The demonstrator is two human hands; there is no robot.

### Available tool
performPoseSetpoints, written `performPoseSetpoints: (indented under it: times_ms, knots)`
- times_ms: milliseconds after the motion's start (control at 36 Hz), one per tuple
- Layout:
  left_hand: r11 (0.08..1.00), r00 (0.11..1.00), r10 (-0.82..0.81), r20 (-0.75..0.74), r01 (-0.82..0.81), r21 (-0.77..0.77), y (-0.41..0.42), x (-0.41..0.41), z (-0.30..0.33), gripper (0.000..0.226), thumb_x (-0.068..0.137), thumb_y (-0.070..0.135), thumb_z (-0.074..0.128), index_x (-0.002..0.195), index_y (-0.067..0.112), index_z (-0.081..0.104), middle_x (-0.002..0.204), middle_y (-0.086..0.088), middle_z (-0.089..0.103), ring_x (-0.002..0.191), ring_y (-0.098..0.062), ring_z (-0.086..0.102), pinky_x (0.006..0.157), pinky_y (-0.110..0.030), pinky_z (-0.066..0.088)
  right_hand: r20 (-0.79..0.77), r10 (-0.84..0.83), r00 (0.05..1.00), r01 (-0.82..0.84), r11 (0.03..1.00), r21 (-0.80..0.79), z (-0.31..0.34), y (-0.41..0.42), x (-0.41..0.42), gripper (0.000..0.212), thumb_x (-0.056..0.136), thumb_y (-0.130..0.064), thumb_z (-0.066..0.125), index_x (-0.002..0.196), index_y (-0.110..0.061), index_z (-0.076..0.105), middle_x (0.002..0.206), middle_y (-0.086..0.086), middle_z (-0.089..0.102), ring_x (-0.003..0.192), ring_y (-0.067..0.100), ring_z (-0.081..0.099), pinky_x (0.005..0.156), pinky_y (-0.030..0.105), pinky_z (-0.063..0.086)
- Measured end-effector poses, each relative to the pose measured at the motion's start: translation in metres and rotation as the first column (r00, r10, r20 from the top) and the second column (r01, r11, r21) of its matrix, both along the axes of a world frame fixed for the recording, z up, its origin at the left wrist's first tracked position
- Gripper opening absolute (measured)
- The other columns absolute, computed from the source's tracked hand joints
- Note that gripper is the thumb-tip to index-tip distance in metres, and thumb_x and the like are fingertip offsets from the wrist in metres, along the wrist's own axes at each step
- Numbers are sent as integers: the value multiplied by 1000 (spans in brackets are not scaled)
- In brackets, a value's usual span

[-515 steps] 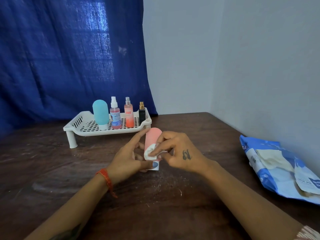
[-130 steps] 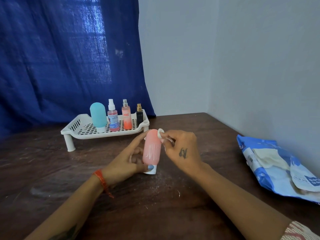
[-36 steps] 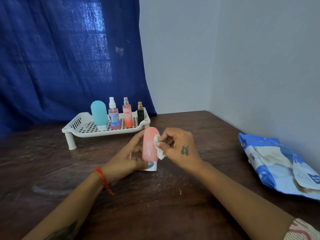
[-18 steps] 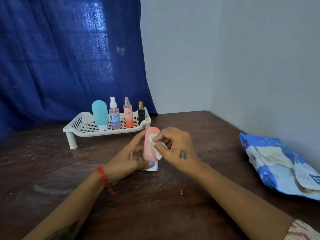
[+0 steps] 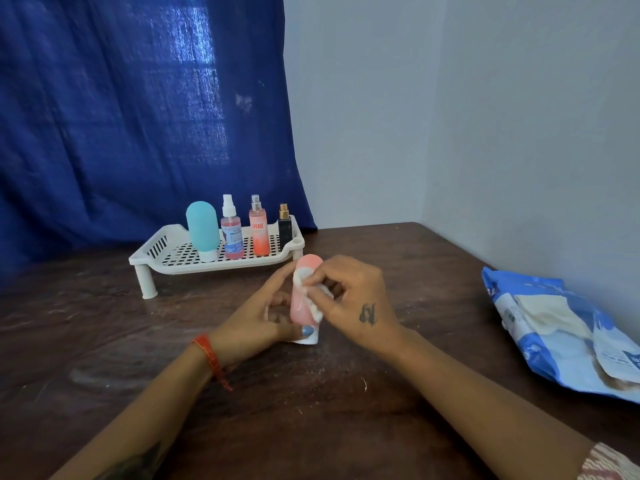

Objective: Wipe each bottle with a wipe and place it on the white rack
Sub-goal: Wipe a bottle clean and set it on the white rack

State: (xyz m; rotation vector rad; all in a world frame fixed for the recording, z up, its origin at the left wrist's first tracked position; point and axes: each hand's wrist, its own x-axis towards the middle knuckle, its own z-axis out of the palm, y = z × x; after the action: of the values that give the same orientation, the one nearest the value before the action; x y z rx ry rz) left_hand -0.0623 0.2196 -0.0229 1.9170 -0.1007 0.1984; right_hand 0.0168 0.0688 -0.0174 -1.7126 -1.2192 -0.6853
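The wiping step is in hand: the left hand (image 5: 256,318) grips the pink bottle (image 5: 302,299) low down, its fingers curled round the body and the thumb across the white cap, so that the bottle stands cap-down near the middle of the counter (image 5: 104,341); the right hand (image 5: 349,299) pinches a crumpled white wipe (image 5: 313,299) between thumb and fingertips and presses it to the bottle's right flank, the fingers clamped on the wipe; the bottle stands just in front of the right end of the white rack (image 5: 166,261), close to it but apart; the rack stands toward the far edge of the counter and already carries four bottles upright in a row, a teal bottle (image 5: 202,230), a clear spray bottle (image 5: 231,233) of pink liquid, an orange spray bottle (image 5: 259,230) and a small black bottle (image 5: 284,226); this looks like the last bottle to clean, so the task seems well along; the next move probably calls for finishing the rub, then lifting the bottle over the rack's raised rim and setting it upright on free mesh, perhaps the open left part, without knocking the slender sprays; as for writing, the orange bottle bears a word that reads roughly "ENGAGE"; the clear bottle's label is too small to read; a blue and white packet (image 5: 561,337) lies at the right edge, its print illegible.
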Motion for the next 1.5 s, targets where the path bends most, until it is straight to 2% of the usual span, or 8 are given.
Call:
performPoseSetpoints:
  times_ms: [111, 278, 528, 667, 1000, 1222, 1361, 1500]
  knots:
    - [998, 1000, 14, -17, -13, 54, 0, 0, 1, 90, 66, 16, 79, 131, 53, 28, 124, -5, 57, 109, -21, 62, 93, -39, 53, -18, -117, 993, 119, 982, 147, 5, -2, 7, 21, 84, -23, 63, 95, -9, 72, 96, 4, 69, 87, 9, 62, 73, 13, 50]
    - [998, 1000, 25, -17, -24, 60, -1, 0, 2, 88, 75, 4, 74, 136, 46, 27, 122, -7, 58, 105, -23, 64, 90, -39, 54, 50, -97, 994, 96, 995, 27, -1, -1, 7, 26, 82, -6, 64, 107, -6, 70, 103, 11, 68, 93, 20, 63, 82, 24, 51]
    - [999, 999, -13, 46, 15, -44, -3, -2, 1, 85, 68, 3, 75, 134, 41, 36, 129, 7, 56, 117, -15, 58, 92, -32, 52, 111, 90, 990, -63, 972, -225, 4, -7, -3, 16, 77, -18, 65, 88, -14, 76, 87, 0, 73, 84, 3, 60, 82, 6, 40]
    - [1000, 1000, -4, 29, 4, 16, -1, -3, 1, 91, 73, -7, 73, 130, 50, 31, 127, 7, 55, 113, -13, 59, 91, -28, 52, -13, 199, 980, -191, 917, -350, 6, -7, -4, 23, 68, 4, 73, 83, -13, 77, 81, -1, 73, 74, -3, 59, 77, 5, 44]
    - [997, 999, -30, 30, 32, -68, -3, -3, 2, 79, 72, -7, 73, 126, 42, 41, 125, 3, 59, 112, -16, 61, 90, -32, 54, 287, 9, 958, 38, 987, -159, 1, -4, -2, 21, 71, 0, 71, 89, -10, 75, 84, 4, 71, 80, 15, 61, 75, 21, 47]
    - [1000, 1000, 2, -5, -2, 10, -1, -2, 2, 87, 64, 14, 79, 129, 50, 34, 120, -9, 61, 106, -26, 63, 92, -42, 53, 118, -223, 968, 217, 974, 61, 2, 1, 8, 25, 78, -1, 67, 100, -11, 72, 92, 6, 70, 81, 16, 64, 74, 20, 51]
    - [1000, 1000, -8, 24, 8, 11, -3, -2, 2, 82, 67, 12, 78, 126, 50, 36, 122, -1, 60, 109, -19, 62, 89, -36, 54, 185, -155, 970, 166, 985, -45, 2, -5, 6, 28, 77, 0, 67, 101, -13, 72, 85, 7, 62, 78, 1, 45, 69, -2, 33]
    - [997, 1000, -10, 26, 12, -76, -2, -3, 1, 85, 72, -5, 74, 135, 38, 37, 125, 1, 61, 112, -18, 62, 90, -35, 54, 188, 32, 982, 8, 978, -207, 2, -9, -2, 23, 77, -18, 55, 83, -13, 76, 82, 3, 65, 75, 9, 59, 73, 8, 39]
